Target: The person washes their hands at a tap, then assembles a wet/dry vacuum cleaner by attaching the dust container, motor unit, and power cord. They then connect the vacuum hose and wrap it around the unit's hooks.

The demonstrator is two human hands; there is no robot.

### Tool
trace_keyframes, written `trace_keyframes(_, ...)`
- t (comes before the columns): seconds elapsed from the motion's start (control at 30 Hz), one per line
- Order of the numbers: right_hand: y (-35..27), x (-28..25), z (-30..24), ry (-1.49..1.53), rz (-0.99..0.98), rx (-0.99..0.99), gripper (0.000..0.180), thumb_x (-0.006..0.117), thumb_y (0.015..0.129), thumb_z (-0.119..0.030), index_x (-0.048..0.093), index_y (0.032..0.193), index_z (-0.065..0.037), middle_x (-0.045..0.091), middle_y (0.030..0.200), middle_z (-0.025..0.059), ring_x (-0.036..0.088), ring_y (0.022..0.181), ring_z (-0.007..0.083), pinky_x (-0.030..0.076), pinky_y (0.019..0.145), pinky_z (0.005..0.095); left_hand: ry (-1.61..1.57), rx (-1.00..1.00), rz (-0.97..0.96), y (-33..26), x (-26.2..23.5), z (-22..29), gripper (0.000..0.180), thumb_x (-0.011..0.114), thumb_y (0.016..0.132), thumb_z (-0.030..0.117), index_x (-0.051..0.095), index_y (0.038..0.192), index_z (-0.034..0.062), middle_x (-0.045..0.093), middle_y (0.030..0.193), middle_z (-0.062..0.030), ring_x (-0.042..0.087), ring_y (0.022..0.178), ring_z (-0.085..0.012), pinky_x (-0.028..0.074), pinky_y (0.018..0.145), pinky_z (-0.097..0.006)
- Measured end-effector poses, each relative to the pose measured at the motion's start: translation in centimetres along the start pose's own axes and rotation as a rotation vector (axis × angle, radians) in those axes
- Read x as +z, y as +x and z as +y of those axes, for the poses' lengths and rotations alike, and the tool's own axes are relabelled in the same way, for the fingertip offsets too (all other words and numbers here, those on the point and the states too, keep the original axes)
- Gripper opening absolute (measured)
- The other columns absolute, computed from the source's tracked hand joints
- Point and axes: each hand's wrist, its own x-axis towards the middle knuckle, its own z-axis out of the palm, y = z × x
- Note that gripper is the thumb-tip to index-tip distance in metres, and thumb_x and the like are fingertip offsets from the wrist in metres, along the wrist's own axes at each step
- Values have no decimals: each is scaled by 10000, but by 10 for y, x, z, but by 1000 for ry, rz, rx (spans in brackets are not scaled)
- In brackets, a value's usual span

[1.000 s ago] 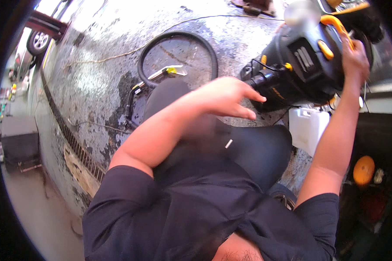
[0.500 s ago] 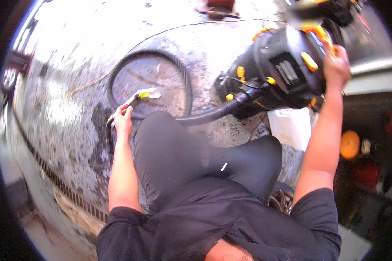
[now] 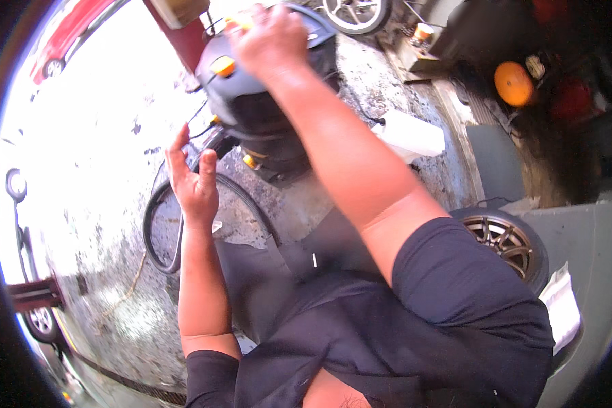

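Observation:
A black drum-shaped vacuum cleaner (image 3: 251,112) with yellow fittings stands on the floor ahead of me. On its lid, my right hand (image 3: 272,42) has its fingers curled round a yellow handle (image 3: 236,26), partly hidden by the hand. My left hand (image 3: 194,180) is raised to the left of the vacuum, fingers apart and nothing in them. Below and behind that hand, a black ribbed hose (image 3: 250,198) runs in a loop on the floor from the vacuum's side. A small pale piece (image 3: 217,226) shows beside my left wrist; its kind is unclear.
Right of the vacuum lies a white plastic container (image 3: 411,134). A tyre with a bronze rim (image 3: 500,241) is near my right elbow, another wheel (image 3: 355,12) at the far edge. A red post (image 3: 182,41) rises behind the vacuum. An orange disc (image 3: 513,83) sits among dark clutter.
My left hand has let go of the pale slim piece with a yellow-green part and is now open. My view has turned right; the vacuum now appears nearer the middle, with my right hand still at its handle.

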Motion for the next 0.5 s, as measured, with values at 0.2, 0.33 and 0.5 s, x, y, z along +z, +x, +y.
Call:
trace_keyframes(0.2, -25, -13, -39, 605, -77, 239, 510, 565, 994, -464, 590, 1332, -83, 593, 1267, 213, 546, 1193, 421, 413, 1041, 532, -249, 136, -103, 138, 66, 45, 523, 431, 1119, 387, 582, 1395, -31, 563, 1436, -201, 529, 1329, -282, 399, 1133, -389)
trace_keyframes(0.33, -83, -100, -28, 867, 45, -7, 516, 732, 865, -297, 614, 1332, -111, 594, 1295, 223, 559, 1206, 417, 415, 1061, 506, 252, -15, -177, 187, 58, -21, 694, 779, 882, 419, 600, 1422, 23, 681, 1307, -207, 659, 1195, -279, 480, 1048, -358)
trace_keyframes(0.5, -144, -144, 129, 684, -261, 152, 435, 781, 814, -330, 703, 1194, -135, 659, 1131, 139, 638, 1052, 332, 491, 944, 437, -25, -142, -68, 171, 89, 11, 472, 674, 766, 42, 710, 1237, 25, 697, 1246, -159, 653, 1196, -276, 480, 1047, -341)
